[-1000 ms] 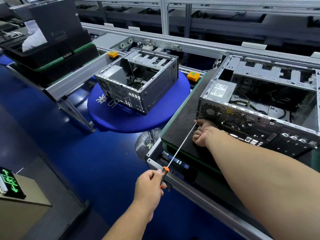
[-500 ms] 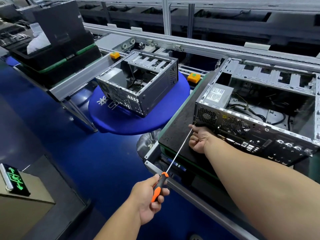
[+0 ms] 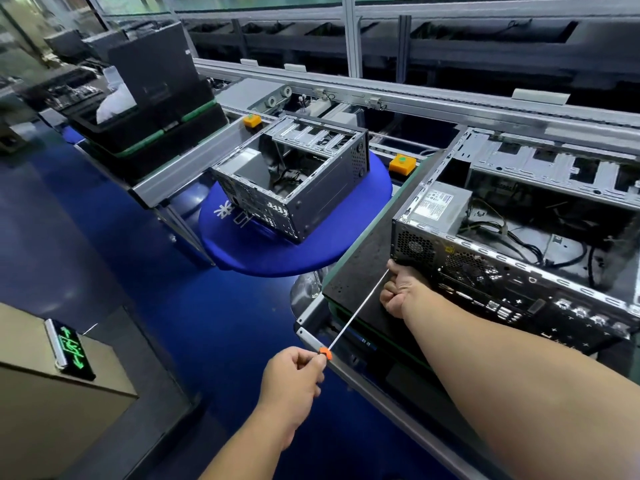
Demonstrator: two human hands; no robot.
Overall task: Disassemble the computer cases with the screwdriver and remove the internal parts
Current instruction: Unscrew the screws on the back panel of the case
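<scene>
An open computer case [image 3: 519, 275] lies on a black pallet [image 3: 356, 268], its rear panel facing me and a grey power supply [image 3: 440, 202] inside at the left. My left hand [image 3: 291, 375] grips the orange handle of a long screwdriver [image 3: 356, 313]. The thin shaft runs up and right to the case's lower left rear corner. There my right hand [image 3: 398, 292] is curled around the shaft's tip, thumb against the case. The tip itself is hidden by the fingers.
A second, emptier case [image 3: 311, 192] stands on a round blue table [image 3: 263, 254] to the left. Orange button boxes [image 3: 401, 164] sit by the conveyor rail [image 3: 450, 102]. Black bins [image 3: 145, 133] are stacked far left. A green exit sign [image 3: 71, 344] lies on a box.
My left hand has slid back up over the orange handle, which showed more half a second ago. The right hand stays at the case corner.
</scene>
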